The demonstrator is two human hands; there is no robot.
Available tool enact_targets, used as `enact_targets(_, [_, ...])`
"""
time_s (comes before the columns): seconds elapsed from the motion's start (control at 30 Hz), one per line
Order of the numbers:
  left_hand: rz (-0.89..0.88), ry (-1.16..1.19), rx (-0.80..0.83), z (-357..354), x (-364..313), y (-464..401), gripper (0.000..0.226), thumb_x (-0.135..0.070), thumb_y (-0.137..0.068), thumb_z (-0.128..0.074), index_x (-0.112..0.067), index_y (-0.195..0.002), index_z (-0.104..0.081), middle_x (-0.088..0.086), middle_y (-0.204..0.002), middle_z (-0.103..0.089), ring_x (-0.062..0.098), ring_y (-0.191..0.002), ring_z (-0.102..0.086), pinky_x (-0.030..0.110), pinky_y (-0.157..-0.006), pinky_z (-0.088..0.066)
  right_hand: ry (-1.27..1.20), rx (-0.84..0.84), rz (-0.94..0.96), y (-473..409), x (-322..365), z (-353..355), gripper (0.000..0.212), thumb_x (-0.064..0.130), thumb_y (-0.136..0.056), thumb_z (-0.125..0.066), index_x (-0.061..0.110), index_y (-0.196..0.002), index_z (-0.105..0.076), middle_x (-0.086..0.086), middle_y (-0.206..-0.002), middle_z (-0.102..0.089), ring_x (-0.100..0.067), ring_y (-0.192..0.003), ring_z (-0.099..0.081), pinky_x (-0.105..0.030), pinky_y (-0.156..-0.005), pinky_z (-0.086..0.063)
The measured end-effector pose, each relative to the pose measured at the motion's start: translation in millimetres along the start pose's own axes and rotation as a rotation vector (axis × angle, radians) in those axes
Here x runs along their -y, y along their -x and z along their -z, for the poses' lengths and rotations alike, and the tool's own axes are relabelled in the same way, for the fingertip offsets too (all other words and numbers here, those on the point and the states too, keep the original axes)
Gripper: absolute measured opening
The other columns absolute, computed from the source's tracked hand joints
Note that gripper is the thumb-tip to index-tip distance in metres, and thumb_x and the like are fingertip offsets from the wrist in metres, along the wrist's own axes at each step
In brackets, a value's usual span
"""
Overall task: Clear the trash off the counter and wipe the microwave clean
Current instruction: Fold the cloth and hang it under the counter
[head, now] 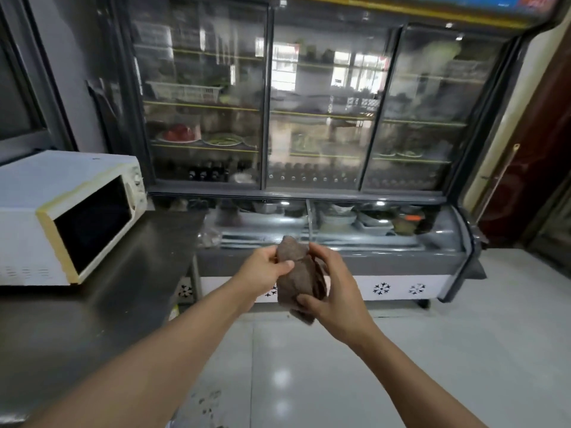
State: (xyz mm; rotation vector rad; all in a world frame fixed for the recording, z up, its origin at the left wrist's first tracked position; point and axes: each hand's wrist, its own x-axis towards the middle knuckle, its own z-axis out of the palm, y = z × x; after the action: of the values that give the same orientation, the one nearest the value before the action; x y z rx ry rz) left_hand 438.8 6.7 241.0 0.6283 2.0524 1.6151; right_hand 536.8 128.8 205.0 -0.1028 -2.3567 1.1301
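Observation:
A crumpled brown cloth [298,274] hangs in the air in front of me, held by both hands. My left hand [264,268] pinches its upper left part between thumb and fingers. My right hand [332,288] curls round its right side and lower end. A white microwave [46,193] with a dark door window stands at the left on the steel counter [117,291], its door closed and facing right. Both hands are to the right of the counter's edge, over the floor.
A tall glass-door display fridge [324,112] with food and bottles fills the background, with a low chilled case [340,227] beneath it. A dark red door [531,156] is at the right. Pale tiled floor [340,366] lies below my arms.

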Motion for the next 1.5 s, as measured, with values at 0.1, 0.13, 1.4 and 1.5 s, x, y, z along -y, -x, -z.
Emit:
enact_targets(0.1, [-0.006,-0.057,0.009,-34,-6,-21,0.025,0.000,-0.092,-0.051,-0.009,-0.112,-0.060,0.010,-0.108,-0.067,0.019,-0.097,-0.063,0.024,-0.080,-0.052,-0.068,-0.012,-0.114,-8,-24,47,0.075,0.023,-0.073,-0.078,0.041,-0.133,-0.036,0.029,-0.133,-0.036,0.022,-0.119,-0.030,-0.002,-0.092,-0.027])
enact_targets(0.13, [-0.013,-0.085,0.019,-43,-7,-28,0.025,0.002,-0.091,-0.050,-0.011,-0.110,-0.060,0.010,-0.109,-0.067,0.022,-0.103,-0.062,0.033,-0.089,-0.051,-0.116,-0.002,-0.169,-13,-31,62,0.073,0.025,-0.075,-0.076,0.041,-0.134,-0.037,0.027,-0.136,-0.036,0.016,-0.123,-0.031,-0.007,-0.094,-0.027])
enact_targets(1.4, [-0.231,-0.237,-0.091,-63,-24,-450,0.035,-0.006,-0.087,-0.060,-0.030,-0.108,-0.045,0.001,-0.108,-0.065,0.015,-0.103,-0.061,0.038,-0.092,-0.050,-0.026,0.336,-0.009,-427,-262,109,0.029,-0.002,-0.080,-0.060,0.024,-0.073,-0.049,-0.001,-0.076,-0.056,-0.016,-0.074,-0.053,-0.038,-0.070,-0.046])
enact_targets(1.5, [-0.286,-0.387,-0.111,-64,-28,-476,0.066,-0.006,-0.087,-0.059,-0.057,-0.118,-0.033,-0.003,-0.130,-0.054,0.011,-0.121,-0.049,0.036,-0.101,-0.044,-0.130,0.534,0.002,-465,-285,117,0.024,-0.004,-0.084,-0.057,0.017,-0.076,-0.050,0.002,-0.071,-0.056,-0.007,-0.067,-0.057,-0.017,-0.061,-0.046])
